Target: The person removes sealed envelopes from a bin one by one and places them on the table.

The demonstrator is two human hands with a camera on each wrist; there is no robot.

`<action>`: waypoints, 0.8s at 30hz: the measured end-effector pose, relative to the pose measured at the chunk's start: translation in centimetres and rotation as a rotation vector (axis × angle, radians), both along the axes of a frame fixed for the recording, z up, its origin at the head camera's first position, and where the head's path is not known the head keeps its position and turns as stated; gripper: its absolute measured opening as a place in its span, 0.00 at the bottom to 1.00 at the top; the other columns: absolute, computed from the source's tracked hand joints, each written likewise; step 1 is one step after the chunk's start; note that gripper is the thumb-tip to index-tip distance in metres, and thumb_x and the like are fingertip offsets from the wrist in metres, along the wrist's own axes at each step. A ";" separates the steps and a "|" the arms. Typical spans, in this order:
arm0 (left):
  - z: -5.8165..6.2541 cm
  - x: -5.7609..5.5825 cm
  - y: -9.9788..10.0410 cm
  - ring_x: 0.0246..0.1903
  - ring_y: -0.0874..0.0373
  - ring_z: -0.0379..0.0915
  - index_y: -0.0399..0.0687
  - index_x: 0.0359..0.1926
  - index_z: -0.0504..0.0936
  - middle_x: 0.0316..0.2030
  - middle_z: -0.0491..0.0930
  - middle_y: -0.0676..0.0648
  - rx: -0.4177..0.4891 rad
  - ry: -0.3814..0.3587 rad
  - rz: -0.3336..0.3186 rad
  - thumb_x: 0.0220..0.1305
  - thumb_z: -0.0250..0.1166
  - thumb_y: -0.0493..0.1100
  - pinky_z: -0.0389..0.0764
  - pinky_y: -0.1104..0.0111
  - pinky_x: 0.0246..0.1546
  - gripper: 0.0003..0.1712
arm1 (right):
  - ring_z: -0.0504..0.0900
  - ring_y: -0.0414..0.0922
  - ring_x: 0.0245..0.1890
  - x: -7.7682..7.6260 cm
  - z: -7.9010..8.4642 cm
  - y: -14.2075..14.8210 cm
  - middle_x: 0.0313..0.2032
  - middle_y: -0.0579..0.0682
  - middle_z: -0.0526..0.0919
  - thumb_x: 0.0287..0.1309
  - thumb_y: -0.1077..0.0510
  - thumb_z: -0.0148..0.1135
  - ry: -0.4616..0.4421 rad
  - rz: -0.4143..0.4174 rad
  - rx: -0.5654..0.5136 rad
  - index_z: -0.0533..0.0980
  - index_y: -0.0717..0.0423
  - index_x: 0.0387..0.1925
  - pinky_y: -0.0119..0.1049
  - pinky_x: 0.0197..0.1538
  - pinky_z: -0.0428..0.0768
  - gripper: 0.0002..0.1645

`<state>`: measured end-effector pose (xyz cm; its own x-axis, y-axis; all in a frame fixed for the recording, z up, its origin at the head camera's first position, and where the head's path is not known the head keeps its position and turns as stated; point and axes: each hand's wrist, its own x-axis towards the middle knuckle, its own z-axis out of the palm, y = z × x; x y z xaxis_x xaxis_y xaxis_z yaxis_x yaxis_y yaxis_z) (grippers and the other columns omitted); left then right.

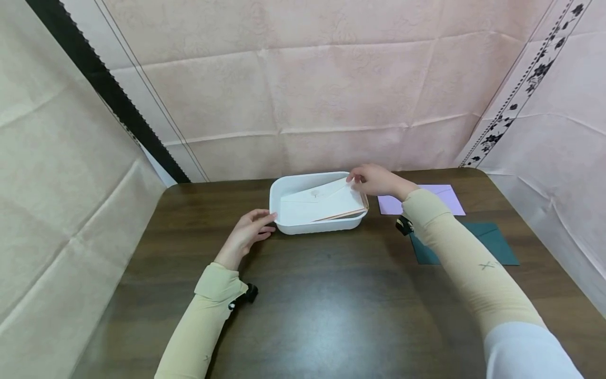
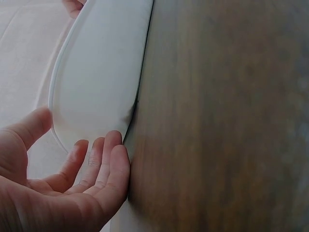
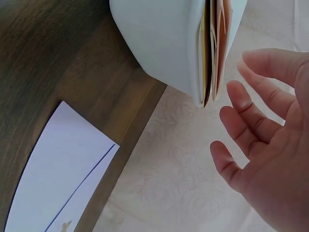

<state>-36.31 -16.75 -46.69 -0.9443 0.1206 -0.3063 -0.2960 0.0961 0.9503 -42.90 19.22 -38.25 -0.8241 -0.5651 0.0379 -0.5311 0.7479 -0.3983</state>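
A white plastic tub (image 1: pixel 312 229) stands near the table's back edge. Several envelopes lie stacked and slanted inside, a white envelope (image 1: pixel 324 202) uppermost. At the tub's left end rests my left hand (image 1: pixel 246 234); the left wrist view shows its thumb by the rim and its loosely bent fingers against the outer wall. My right hand (image 1: pixel 376 180) hovers over the tub's right end, close to the stack. In the right wrist view, its spread fingers (image 3: pixel 234 92) stand apart from the stacked envelopes (image 3: pixel 219 58), with nothing between them and the thumb.
To the right of the tub, a lavender envelope (image 1: pixel 445 197) lies partly under my right wrist. Nearer me, a teal envelope (image 1: pixel 492 242) is partly covered by the sleeve. Light cloth (image 1: pixel 331 105) hangs behind the dark wooden table (image 1: pixel 307 295) and at both sides.
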 end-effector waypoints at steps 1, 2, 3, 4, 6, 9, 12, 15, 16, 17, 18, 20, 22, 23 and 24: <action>0.0 0.0 0.0 0.53 0.45 0.78 0.40 0.67 0.68 0.59 0.74 0.38 -0.002 0.000 0.003 0.70 0.66 0.50 0.76 0.55 0.60 0.33 | 0.75 0.54 0.41 -0.1 0.1 -0.2 0.43 0.59 0.80 0.67 0.63 0.60 -0.010 -0.007 -0.003 0.79 0.63 0.52 0.49 0.47 0.75 0.14; 0.1 0.0 0.0 0.53 0.45 0.78 0.40 0.67 0.68 0.59 0.74 0.38 -0.003 -0.001 0.003 0.70 0.66 0.51 0.76 0.55 0.60 0.33 | 0.75 0.54 0.42 -0.1 0.1 -0.3 0.43 0.59 0.80 0.67 0.63 0.60 -0.022 -0.015 -0.004 0.79 0.63 0.52 0.49 0.47 0.76 0.14; 0.1 0.0 -0.1 0.53 0.45 0.78 0.40 0.67 0.68 0.59 0.74 0.38 -0.003 -0.001 0.006 0.70 0.66 0.51 0.76 0.55 0.60 0.33 | 0.75 0.54 0.42 -0.2 0.2 -0.5 0.44 0.59 0.80 0.67 0.63 0.59 -0.032 -0.019 -0.006 0.79 0.64 0.53 0.49 0.48 0.76 0.15; 0.1 0.0 -0.1 0.54 0.44 0.77 0.40 0.67 0.68 0.59 0.75 0.38 -0.002 -0.003 0.007 0.69 0.67 0.51 0.76 0.55 0.60 0.33 | 0.75 0.54 0.43 -0.3 0.3 -0.7 0.44 0.60 0.80 0.66 0.64 0.59 -0.041 -0.024 -0.010 0.79 0.64 0.53 0.50 0.49 0.76 0.15; 0.1 0.0 -0.1 0.54 0.44 0.77 0.40 0.67 0.68 0.59 0.75 0.38 -0.002 -0.005 0.008 0.69 0.67 0.51 0.76 0.55 0.60 0.33 | 0.75 0.55 0.45 -0.4 0.3 -1.0 0.46 0.60 0.80 0.66 0.64 0.60 -0.054 -0.033 -0.012 0.79 0.64 0.53 0.51 0.52 0.76 0.15; 0.0 0.0 0.0 0.54 0.44 0.78 0.40 0.67 0.68 0.58 0.75 0.38 0.003 -0.008 0.008 0.69 0.67 0.51 0.76 0.55 0.60 0.33 | 0.76 0.57 0.47 -0.7 0.2 -1.5 0.47 0.63 0.80 0.66 0.64 0.59 -0.051 -0.013 -0.004 0.79 0.67 0.52 0.52 0.54 0.75 0.15; 0.0 0.0 0.1 0.53 0.45 0.78 0.40 0.67 0.68 0.58 0.75 0.38 0.004 -0.009 0.008 0.69 0.67 0.51 0.76 0.55 0.60 0.33 | 0.75 0.58 0.50 -1.0 -0.1 -2.2 0.48 0.64 0.79 0.65 0.64 0.59 -0.049 0.000 0.016 0.79 0.68 0.52 0.52 0.55 0.74 0.16; 0.0 0.1 0.1 0.53 0.45 0.78 0.40 0.67 0.68 0.58 0.75 0.38 -0.001 -0.006 0.006 0.69 0.67 0.51 0.76 0.55 0.60 0.33 | 0.74 0.59 0.53 -1.4 -0.2 -2.8 0.50 0.63 0.79 0.64 0.62 0.61 -0.043 -0.004 0.069 0.79 0.66 0.53 0.53 0.58 0.71 0.18; 0.0 0.1 0.1 0.53 0.44 0.78 0.40 0.67 0.68 0.58 0.75 0.38 -0.002 -0.005 0.006 0.69 0.67 0.51 0.76 0.55 0.60 0.33 | 0.74 0.59 0.55 -1.5 -0.2 -2.9 0.51 0.62 0.78 0.63 0.61 0.61 -0.044 -0.009 0.090 0.79 0.65 0.54 0.54 0.60 0.70 0.18; 0.1 0.1 0.1 0.54 0.44 0.78 0.40 0.67 0.69 0.59 0.75 0.38 -0.004 -0.002 0.006 0.69 0.67 0.51 0.76 0.55 0.60 0.33 | 0.73 0.59 0.56 -1.6 -0.2 -3.1 0.53 0.62 0.78 0.63 0.60 0.62 -0.042 -0.009 0.109 0.79 0.64 0.54 0.56 0.61 0.68 0.19; 0.1 0.2 0.0 0.54 0.44 0.78 0.40 0.67 0.69 0.59 0.75 0.38 -0.007 0.000 0.005 0.69 0.67 0.51 0.76 0.55 0.60 0.33 | 0.72 0.60 0.57 -1.7 -0.2 -3.2 0.54 0.62 0.78 0.62 0.60 0.63 -0.043 -0.007 0.126 0.79 0.64 0.54 0.57 0.61 0.67 0.20; 0.1 0.2 0.0 0.54 0.43 0.77 0.40 0.67 0.69 0.59 0.75 0.38 -0.009 0.001 0.004 0.69 0.67 0.51 0.76 0.54 0.60 0.33 | 0.71 0.60 0.59 -1.9 -0.1 -3.5 0.55 0.61 0.78 0.62 0.59 0.63 -0.052 -0.005 0.157 0.79 0.63 0.55 0.59 0.62 0.65 0.21; 0.1 0.1 0.0 0.54 0.43 0.77 0.40 0.66 0.69 0.58 0.75 0.38 -0.005 -0.001 0.004 0.69 0.67 0.51 0.76 0.54 0.60 0.33 | 0.70 0.60 0.60 -2.1 -0.1 -3.7 0.57 0.61 0.78 0.62 0.58 0.64 -0.071 -0.006 0.181 0.78 0.63 0.56 0.61 0.63 0.64 0.22; 0.1 0.1 0.0 0.54 0.43 0.77 0.40 0.66 0.69 0.58 0.75 0.38 -0.005 -0.001 0.003 0.69 0.67 0.51 0.76 0.54 0.60 0.33 | 0.70 0.60 0.61 -2.3 -0.1 -3.8 0.57 0.61 0.77 0.62 0.58 0.64 -0.083 -0.011 0.191 0.78 0.63 0.57 0.61 0.64 0.63 0.23; 0.1 0.1 0.0 0.54 0.43 0.77 0.40 0.66 0.69 0.58 0.75 0.38 -0.003 -0.001 0.004 0.69 0.67 0.51 0.76 0.54 0.60 0.33 | 0.69 0.60 0.61 -2.4 -0.1 -3.9 0.58 0.61 0.77 0.62 0.57 0.64 -0.096 -0.016 0.198 0.78 0.63 0.58 0.62 0.64 0.63 0.24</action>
